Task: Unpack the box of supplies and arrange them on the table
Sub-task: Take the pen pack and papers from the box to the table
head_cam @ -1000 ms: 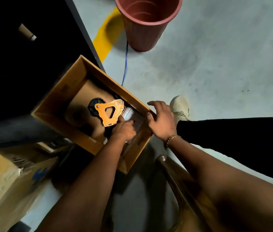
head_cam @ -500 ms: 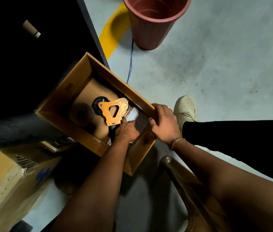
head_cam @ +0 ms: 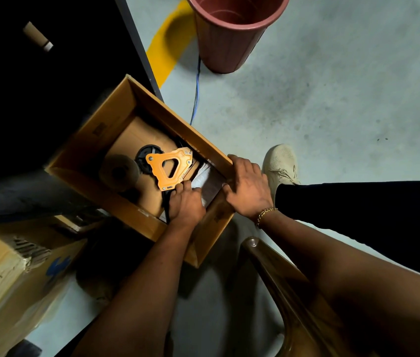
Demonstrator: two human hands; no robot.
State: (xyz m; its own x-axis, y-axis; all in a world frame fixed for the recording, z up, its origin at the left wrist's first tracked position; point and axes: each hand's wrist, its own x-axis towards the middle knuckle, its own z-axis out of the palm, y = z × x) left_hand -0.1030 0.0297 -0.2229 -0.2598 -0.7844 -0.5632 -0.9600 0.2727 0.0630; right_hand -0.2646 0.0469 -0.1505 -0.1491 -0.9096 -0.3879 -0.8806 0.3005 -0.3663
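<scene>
- The box sits open at centre left of the frame, against the dark table.
- An orange tape dispenser lies inside it beside a tape roll.
- The left hand reaches in, its fingers curled at the dispenser's lower end, apparently round the handle.
- The right hand grips the box's right corner, fingers over the rim.
- Lift straight up while the right hand pins the box down.
- Clear the rim before swinging towards the table at upper left.
</scene>
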